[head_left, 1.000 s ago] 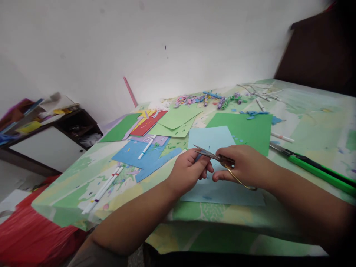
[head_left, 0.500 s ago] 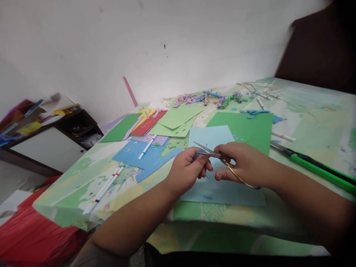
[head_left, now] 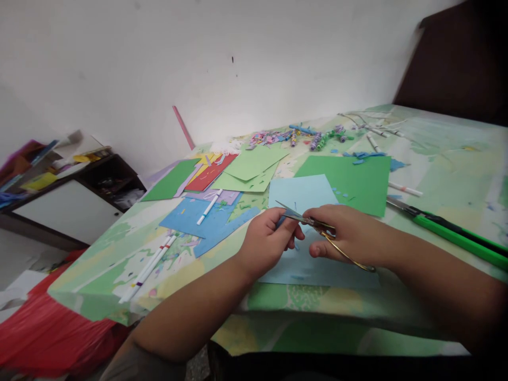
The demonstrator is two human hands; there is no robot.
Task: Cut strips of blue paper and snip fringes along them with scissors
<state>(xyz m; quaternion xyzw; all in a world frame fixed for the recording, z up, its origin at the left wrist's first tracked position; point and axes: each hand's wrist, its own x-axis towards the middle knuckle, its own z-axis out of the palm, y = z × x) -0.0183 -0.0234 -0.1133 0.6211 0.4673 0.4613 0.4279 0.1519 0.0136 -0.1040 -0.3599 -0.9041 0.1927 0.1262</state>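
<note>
My right hand [head_left: 345, 233] grips a pair of scissors [head_left: 313, 223] with gold-coloured handles, their blades pointing left. Pinched between the thumb and fingers of my left hand [head_left: 268, 241] is a small blue piece of paper [head_left: 281, 219], mostly hidden by the fingers. The scissor blades lie close together at that piece, just above the left thumb. Both hands are over a light blue sheet [head_left: 301, 190] on the table, with a few tiny blue scraps on it. A green sheet [head_left: 357, 182] lies partly under the light blue one.
A green box cutter [head_left: 460, 235] lies right of my right hand. Markers [head_left: 148, 270], blue sheets [head_left: 190, 214], light green sheets [head_left: 254, 166] and a red sheet [head_left: 210, 173] cover the left side. Paper scraps and coiled pieces [head_left: 317, 140] sit at the back, near the wall.
The scissor blades have closed from a wider gap around the blue paper. Both hands stay in nearly the same place; the view has shifted slightly.
</note>
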